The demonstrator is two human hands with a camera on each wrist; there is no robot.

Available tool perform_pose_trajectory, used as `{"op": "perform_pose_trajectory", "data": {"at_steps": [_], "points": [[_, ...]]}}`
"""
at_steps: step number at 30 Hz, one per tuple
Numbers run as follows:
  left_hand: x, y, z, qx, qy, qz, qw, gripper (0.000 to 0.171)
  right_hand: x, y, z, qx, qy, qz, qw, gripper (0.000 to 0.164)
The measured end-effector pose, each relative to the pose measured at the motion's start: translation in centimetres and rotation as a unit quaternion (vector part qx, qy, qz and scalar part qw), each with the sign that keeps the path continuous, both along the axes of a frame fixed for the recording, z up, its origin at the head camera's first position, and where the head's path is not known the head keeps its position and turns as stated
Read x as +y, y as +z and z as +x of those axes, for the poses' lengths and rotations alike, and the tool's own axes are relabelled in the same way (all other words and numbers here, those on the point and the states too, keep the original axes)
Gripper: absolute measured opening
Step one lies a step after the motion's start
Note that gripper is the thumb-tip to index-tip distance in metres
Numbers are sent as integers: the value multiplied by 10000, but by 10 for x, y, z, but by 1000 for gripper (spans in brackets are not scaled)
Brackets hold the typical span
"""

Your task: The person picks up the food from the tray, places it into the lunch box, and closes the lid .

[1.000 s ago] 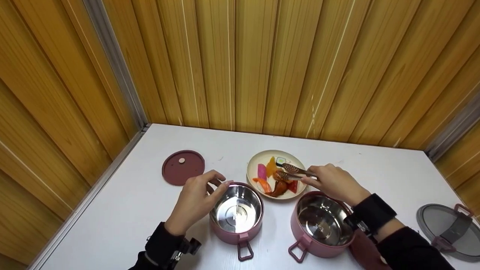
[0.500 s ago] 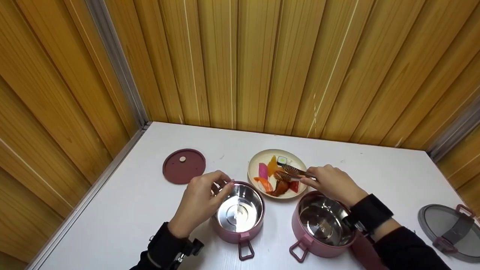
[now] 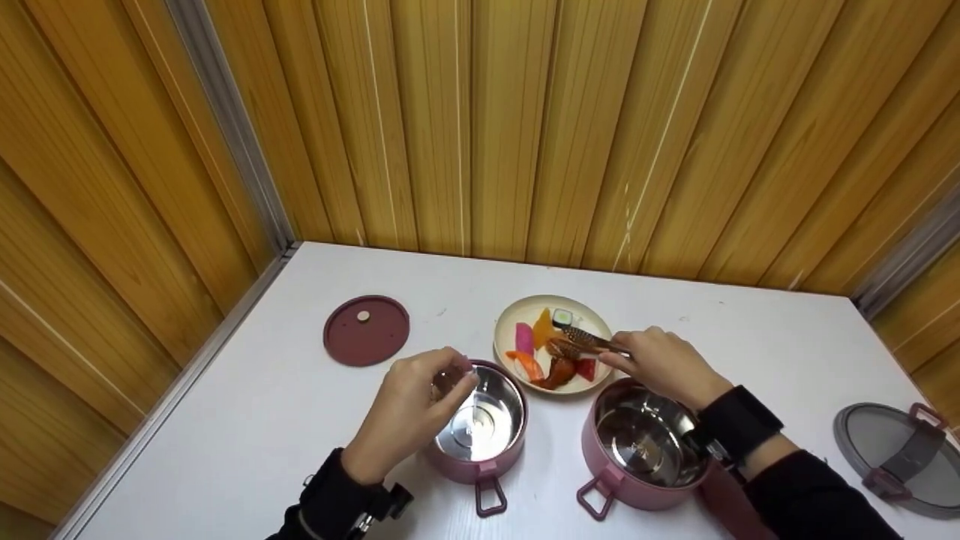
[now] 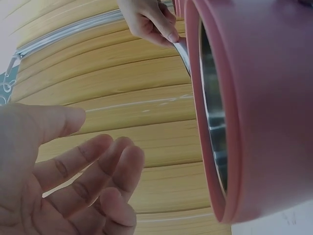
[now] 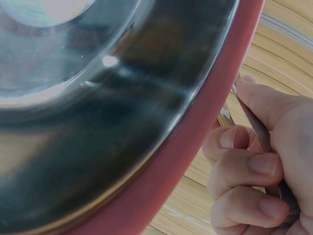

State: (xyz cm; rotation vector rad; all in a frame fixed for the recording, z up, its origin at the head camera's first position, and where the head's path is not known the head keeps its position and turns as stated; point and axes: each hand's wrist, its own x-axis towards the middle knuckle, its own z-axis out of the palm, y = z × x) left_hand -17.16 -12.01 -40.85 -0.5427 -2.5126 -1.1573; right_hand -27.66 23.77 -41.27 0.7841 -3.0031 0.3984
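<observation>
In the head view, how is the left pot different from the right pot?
The left pot looks narrower than the right pot. The left pot's near handle points almost straight down the picture; the right pot's near handle slants toward the left. Both pots are pinkish outside, with shiny metal inside.

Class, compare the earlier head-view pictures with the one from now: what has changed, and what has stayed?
The left hand has shifted rightward, further over the left pot. The tongs in the right hand have narrowed over the plate, leaving the sushi roll less covered. Nothing was visibly lifted or let go. The left pot, right pot, plate and grey lid stayed put.
</observation>
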Motion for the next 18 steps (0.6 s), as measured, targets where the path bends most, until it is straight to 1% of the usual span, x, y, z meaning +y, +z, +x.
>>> {"op": "perform_pose_trajectory", "data": {"at_steps": [10, 16, 18], "points": [[16, 3, 13, -105, -418, -18, 9991, 5, 0, -2, 1, 188, 82, -97, 9997, 31], [27, 3, 21, 55, -708, 13, 9975, 3, 0, -1, 3, 220, 100, -141, 9996, 31], [30, 3, 24, 162, -801, 23, 9967, 3, 0, 0, 4, 194, 74, -162, 9997, 30]]}}
